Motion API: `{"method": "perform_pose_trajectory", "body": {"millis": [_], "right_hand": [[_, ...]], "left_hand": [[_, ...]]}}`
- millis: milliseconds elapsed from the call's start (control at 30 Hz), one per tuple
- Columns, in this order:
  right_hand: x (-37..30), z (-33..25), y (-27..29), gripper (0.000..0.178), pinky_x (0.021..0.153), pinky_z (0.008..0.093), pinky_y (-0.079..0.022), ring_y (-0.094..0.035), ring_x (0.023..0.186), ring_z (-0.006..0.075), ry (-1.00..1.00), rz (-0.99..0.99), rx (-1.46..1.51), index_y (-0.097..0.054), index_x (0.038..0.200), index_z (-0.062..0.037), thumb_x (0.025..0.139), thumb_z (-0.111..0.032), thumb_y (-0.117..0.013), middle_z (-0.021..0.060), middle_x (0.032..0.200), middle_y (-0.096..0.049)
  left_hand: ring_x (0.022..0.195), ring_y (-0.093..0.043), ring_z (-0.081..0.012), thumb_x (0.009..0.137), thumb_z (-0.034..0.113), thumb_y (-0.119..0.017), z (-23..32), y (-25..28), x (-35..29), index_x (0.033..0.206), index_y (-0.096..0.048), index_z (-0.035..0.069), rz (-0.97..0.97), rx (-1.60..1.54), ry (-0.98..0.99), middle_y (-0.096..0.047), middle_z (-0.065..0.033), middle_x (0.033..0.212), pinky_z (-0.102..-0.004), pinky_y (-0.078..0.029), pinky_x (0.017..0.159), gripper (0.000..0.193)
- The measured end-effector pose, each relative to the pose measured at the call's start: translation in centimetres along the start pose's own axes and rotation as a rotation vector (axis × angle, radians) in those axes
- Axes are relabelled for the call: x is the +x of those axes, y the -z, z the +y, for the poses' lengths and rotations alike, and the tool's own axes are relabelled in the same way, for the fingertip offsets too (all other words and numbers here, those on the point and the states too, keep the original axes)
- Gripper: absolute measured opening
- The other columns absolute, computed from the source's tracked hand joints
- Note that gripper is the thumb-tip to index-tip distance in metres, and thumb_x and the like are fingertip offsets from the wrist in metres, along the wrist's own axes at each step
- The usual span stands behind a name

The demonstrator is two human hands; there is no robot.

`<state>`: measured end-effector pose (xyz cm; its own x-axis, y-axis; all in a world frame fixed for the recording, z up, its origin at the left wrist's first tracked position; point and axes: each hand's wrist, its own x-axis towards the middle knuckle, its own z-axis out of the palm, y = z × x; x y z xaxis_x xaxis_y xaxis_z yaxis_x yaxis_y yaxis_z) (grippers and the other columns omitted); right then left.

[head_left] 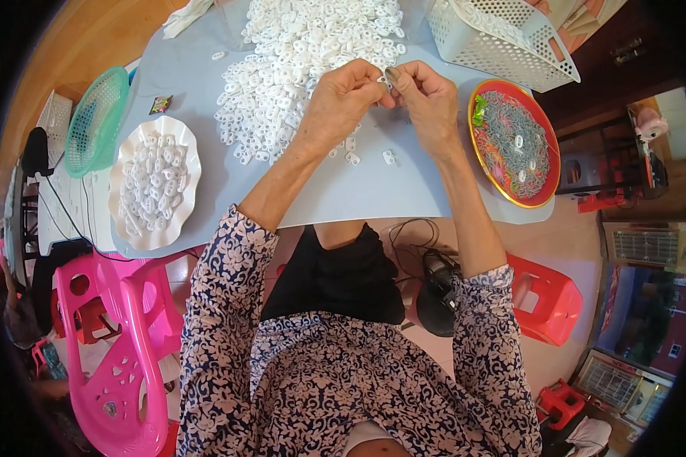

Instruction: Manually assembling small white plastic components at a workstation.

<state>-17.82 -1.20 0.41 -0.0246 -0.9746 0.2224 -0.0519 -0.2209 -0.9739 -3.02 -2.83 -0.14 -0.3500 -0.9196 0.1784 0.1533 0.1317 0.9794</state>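
Note:
My left hand point(343, 99) and my right hand point(432, 107) meet over the table, just in front of a large heap of small white plastic pieces with holes point(305, 53). Thumbs and fingers are pinched together on both hands. A bit of white shows between the fingertips, mostly hidden by them. To the right lies a red tray with a gold rim point(554, 171), holding many small grey springs point(514, 126) and a couple of white pieces. On the left, a white wavy-edged dish point(193, 164) is filled with more white pieces point(154, 183). Several loose ones lie below my hands.
A grey perforated basket point(503, 57) stands at the far right. Left of the grey-blue table point(335, 199) are a green mesh basket point(113, 114) and a pink chair point(156, 365). A small wrapped packet point(161, 104) lies near the dish. Right of my lap is a red stool point(560, 305).

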Motion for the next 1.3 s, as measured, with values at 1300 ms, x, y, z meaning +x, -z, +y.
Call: {"method": "perform_pose_trajectory", "body": {"millis": [1300], "right_hand": [[0.3,0.3,-0.2,0.012,0.055,0.0203,-0.045,-0.055,0.061,0.0057,-0.049,-0.028,0.062,-0.062,0.088,-0.0005,0.089,-0.012,-0.058,0.0018,0.072,-0.062]], "left_hand": [[0.099,-0.045,-0.0328,0.067,0.0,-0.061,0.0,3.0,-1.4,0.082,-0.058,-0.002,-0.007,1.117,-0.53,-0.052,-0.015,0.099,-0.0421,-0.039,0.085,0.015]]}}
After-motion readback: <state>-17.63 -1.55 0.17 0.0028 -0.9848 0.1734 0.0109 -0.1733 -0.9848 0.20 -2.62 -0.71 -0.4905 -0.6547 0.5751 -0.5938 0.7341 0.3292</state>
